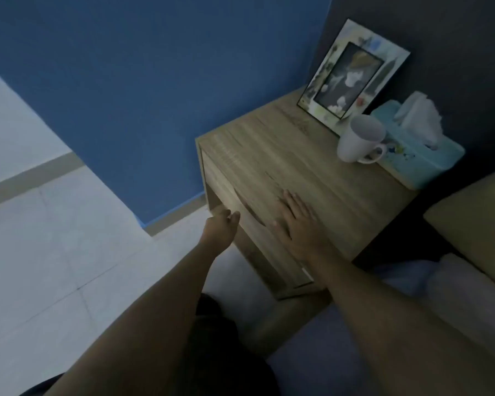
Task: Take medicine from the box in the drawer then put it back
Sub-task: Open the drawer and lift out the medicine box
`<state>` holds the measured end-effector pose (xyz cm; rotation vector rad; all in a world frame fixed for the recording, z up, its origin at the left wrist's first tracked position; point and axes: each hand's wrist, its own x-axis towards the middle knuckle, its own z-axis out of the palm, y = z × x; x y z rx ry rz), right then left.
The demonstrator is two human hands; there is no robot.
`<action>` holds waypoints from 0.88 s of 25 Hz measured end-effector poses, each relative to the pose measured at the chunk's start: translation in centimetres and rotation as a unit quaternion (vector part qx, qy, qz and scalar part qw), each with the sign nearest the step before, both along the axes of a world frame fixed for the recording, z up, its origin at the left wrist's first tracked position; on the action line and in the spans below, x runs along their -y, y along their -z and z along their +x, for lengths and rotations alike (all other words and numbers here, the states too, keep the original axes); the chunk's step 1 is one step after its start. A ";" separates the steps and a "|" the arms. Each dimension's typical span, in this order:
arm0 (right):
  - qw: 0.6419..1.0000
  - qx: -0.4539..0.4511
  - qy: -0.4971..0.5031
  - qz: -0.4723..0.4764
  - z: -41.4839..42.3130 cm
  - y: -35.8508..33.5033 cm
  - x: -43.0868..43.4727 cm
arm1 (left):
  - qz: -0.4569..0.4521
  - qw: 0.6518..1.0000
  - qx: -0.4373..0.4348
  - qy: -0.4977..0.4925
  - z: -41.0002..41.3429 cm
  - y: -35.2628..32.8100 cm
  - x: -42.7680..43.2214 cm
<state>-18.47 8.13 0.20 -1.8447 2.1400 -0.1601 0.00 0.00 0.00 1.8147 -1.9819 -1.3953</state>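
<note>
A wooden bedside table (pixel 292 155) stands against the blue wall. Its drawer front (pixel 255 232) is closed, with a curved cut-out grip along the top edge. My left hand (pixel 222 227) is at the left side of the drawer front, fingers loosely curled and holding nothing. My right hand (pixel 297 221) lies flat, palm down, on the tabletop near its front edge, just above the drawer. The medicine box is hidden; nothing of the drawer's inside shows.
On the back of the tabletop stand a picture frame (pixel 355 72), a white mug (pixel 360 138) and a light blue tissue box (pixel 417 150). A bed with a yellow pillow (pixel 480 221) is to the right. Pale tiled floor (pixel 55 252) lies to the left.
</note>
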 end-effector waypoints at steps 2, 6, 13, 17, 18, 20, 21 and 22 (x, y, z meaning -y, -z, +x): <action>1.000 -0.002 0.000 -0.019 -0.2 0.4 0.2 | 0.039 0.999 -0.009 -0.031 -1.1 1.4 0.9; 1.000 -0.014 -0.003 -0.028 -0.2 0.7 0.1 | 0.048 0.996 -0.025 -0.070 -3.5 2.8 1.8; 0.999 -0.025 -0.005 -0.029 -0.3 1.0 0.1 | 0.018 0.994 -0.027 -0.107 -4.5 3.6 2.9; 0.999 -0.026 -0.005 -0.033 -0.4 1.3 0.2 | 0.021 0.994 -0.028 -0.100 -4.2 3.4 3.1; 0.999 -0.028 -0.006 -0.036 -0.4 1.3 0.2 | 0.021 0.994 -0.024 -0.103 -3.9 3.3 3.0; 0.999 -0.031 -0.007 -0.040 -0.4 1.5 0.2 | 0.021 0.994 -0.016 -0.107 -2.9 3.3 2.7; 0.999 -0.032 -0.007 -0.039 -0.4 1.5 0.2 | 0.028 0.993 -0.023 -0.110 -2.2 3.4 2.6; 0.999 -0.032 -0.007 -0.039 -0.4 1.5 0.2 | 0.039 0.992 -0.032 -0.115 -1.5 3.5 2.3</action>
